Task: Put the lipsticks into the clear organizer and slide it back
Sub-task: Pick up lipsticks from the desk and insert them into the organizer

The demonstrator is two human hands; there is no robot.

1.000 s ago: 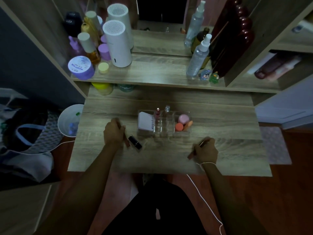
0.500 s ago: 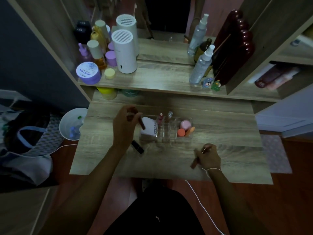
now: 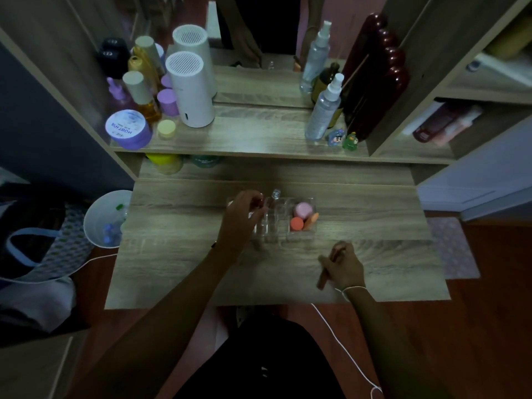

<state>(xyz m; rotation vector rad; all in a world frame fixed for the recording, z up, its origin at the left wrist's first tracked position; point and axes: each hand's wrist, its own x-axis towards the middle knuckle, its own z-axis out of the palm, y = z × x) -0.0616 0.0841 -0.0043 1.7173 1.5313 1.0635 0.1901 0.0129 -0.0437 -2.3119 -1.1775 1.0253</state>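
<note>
The clear organizer [image 3: 276, 226] stands mid-table on the wooden desk [image 3: 178, 226]. Its right section holds a pink puff [image 3: 302, 210] and orange sponges [image 3: 297, 223]. A small clear bottle [image 3: 275, 193] and a red-topped lipstick [image 3: 260, 200] stand at its back. My left hand [image 3: 244, 218] hovers over the organizer's left compartments with fingers pinched together; the lipstick it carries is hidden by the fingers. My right hand [image 3: 344, 266] rests on the desk in front and to the right, closed on a brown lipstick [image 3: 322, 279] that pokes out toward me. The black lipstick is hidden under my left forearm.
A raised shelf [image 3: 259, 139] behind the desk carries a white cylinder [image 3: 190, 90], a purple jar [image 3: 128, 129], spray bottles [image 3: 324, 110] and small figurines [image 3: 349, 141]. A white bin [image 3: 106, 217] stands left of the desk. A white cord [image 3: 339, 341] runs from my right wrist.
My left hand lifted a lipstick from the desk and moved right and away over the organizer. The right hand stayed put, still gripping its lipstick. The view tilted slightly upward.
</note>
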